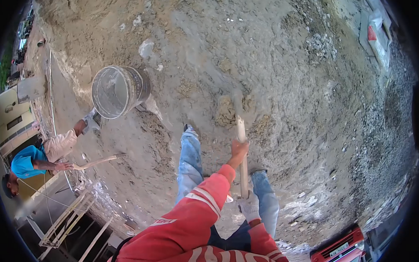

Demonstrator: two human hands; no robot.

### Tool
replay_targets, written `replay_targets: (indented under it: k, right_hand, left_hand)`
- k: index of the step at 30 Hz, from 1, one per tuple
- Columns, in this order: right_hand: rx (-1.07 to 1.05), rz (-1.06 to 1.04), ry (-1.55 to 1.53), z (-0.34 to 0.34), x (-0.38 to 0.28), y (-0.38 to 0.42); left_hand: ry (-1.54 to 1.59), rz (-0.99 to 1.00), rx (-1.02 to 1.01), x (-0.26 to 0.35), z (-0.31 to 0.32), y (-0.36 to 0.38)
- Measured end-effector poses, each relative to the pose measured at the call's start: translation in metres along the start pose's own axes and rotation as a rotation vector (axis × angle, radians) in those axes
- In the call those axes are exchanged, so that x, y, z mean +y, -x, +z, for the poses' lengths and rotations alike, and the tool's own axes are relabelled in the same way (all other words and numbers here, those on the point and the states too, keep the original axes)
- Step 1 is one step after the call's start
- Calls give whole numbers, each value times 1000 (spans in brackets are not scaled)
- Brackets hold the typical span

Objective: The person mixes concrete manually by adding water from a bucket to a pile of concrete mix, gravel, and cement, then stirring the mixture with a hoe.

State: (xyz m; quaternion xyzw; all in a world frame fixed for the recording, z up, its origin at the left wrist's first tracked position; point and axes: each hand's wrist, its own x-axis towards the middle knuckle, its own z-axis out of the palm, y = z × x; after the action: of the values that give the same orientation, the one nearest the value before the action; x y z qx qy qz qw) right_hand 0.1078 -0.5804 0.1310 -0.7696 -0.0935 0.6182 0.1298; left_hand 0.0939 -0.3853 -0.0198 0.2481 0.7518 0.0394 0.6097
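Note:
A shovel (243, 171) with a pale wooden handle runs forward from my body, its head sunk in the wet grey-brown mix (272, 82) and mostly hidden. My left hand (239, 150), bare under a red sleeve, is wrapped round the handle partway down. Farther back, my right hand (250, 207) wears a whitish glove and closes on the handle's rear end. Small mounds of mix (226, 112) lie by the shovel's head. Ahead and to the left, a mortar-smeared bucket (118, 91) stands on the ground, apart from both hands.
At the left a co-worker (30, 160) in a blue shirt holds a long wooden handle (97, 162). Gravel (385, 138) covers the right side, with a white sack (378, 42) beyond. A red vehicle (338, 246) is at lower right, a wooden frame (67, 219) at lower left.

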Motion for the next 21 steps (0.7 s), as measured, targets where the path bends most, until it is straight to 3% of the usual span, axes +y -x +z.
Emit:
replay_targets:
  k: [2,5,6,7,8,10,12,13,14,17,18,21]
  right_hand:
    - [96,-78,315,-9,-4,42]
    - [89,-62,405,4,-19,53]
    - [73,-55,417,12,-36,47]
    - [72,-59,363,26,-68,20]
    - [76,-68,301,44,-102,-14]
    - [201,-383,390,90,-155,-95]
    - [278,-633,400,132,-273,-161]
    - [270,-658,373,155,-327,-199]
    - [290,-741,285,175,-386,-230]
    - [307,-881,270,220,-532,-294]
    - [200,-786,237,228,-565,-302]
    - [160,-627,230,253,-587,-295]
  left_hand:
    - [35,-108,4,-24,-5,43]
    - [172,-115,-51,-6,-37,56]
    - [209,36,-34,2,-46,43]
    - [240,205,-16,34,-65,25]
    - [264,241,-44,70,-86,-2]
    - [295,355,-67,201,-148,-34]
    - [76,672,158,293,-196,-110]
    - [13,863,426,331,-213,-159]
    - [-22,799,364,390,-245,-152]
    - [-274,868,649,464,-293,-263]
    - [-271,820,576,477,-309,-288]
    - [-306,728,495,483,-335,-323]
